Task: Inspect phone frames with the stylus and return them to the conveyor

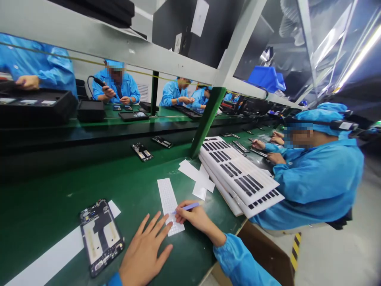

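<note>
My left hand (145, 251) lies flat with fingers spread on the green bench, its fingertips on the near end of a narrow white sticker strip (168, 200). My right hand (195, 218) pinches a thin purple tool (187, 207) whose tip touches that strip. An open phone frame (100, 236) lies to the left of my left hand, partly on a white strip of paper (47, 260).
A stack of white sheets with black strips (238, 174) lies at right, with loose white backing papers (196, 176) beside it. Two more phone frames (142, 151) lie farther back. A person in blue (315, 182) works at right; others sit across the bench. A green post (206, 119) rises mid-bench.
</note>
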Action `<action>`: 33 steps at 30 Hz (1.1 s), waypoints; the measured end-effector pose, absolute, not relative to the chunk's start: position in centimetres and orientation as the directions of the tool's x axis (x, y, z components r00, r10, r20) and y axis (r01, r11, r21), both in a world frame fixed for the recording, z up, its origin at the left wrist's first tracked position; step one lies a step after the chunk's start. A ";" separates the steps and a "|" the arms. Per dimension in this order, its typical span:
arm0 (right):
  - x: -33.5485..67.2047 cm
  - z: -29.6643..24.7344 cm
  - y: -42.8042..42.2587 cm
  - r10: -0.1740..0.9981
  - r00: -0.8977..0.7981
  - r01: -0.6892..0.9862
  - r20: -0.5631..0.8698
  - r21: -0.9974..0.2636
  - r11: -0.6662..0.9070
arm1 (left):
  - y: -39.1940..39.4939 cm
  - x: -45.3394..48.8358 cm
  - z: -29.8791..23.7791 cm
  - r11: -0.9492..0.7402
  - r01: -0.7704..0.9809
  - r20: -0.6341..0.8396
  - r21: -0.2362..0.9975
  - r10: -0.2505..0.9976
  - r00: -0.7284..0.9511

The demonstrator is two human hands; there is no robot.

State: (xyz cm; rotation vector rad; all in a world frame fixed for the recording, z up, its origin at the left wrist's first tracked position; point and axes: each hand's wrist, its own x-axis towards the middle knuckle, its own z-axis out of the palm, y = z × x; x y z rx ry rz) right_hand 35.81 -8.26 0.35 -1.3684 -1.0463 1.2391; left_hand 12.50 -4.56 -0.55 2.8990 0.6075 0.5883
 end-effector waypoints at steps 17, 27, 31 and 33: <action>35.7 0.5 -8.2 0.987 0.075 0.052 -0.139 -0.988 -0.143 | -4.9 12.7 -0.1 -0.903 0.394 0.310 0.174 0.430 0.848; 35.4 1.4 -8.3 0.969 0.178 -0.115 -0.170 -0.982 -0.151 | -5.5 12.8 0.6 -0.882 0.417 0.297 0.220 0.468 0.832; 32.4 3.0 -6.5 0.977 0.169 -0.150 -0.130 -0.983 -0.104 | -7.1 9.4 1.6 -0.847 0.460 0.342 0.267 0.529 0.776; 29.5 3.8 -4.4 0.993 0.048 -0.141 -0.108 -0.985 -0.100 | -6.9 6.0 1.7 -0.814 0.517 0.391 0.264 0.580 0.714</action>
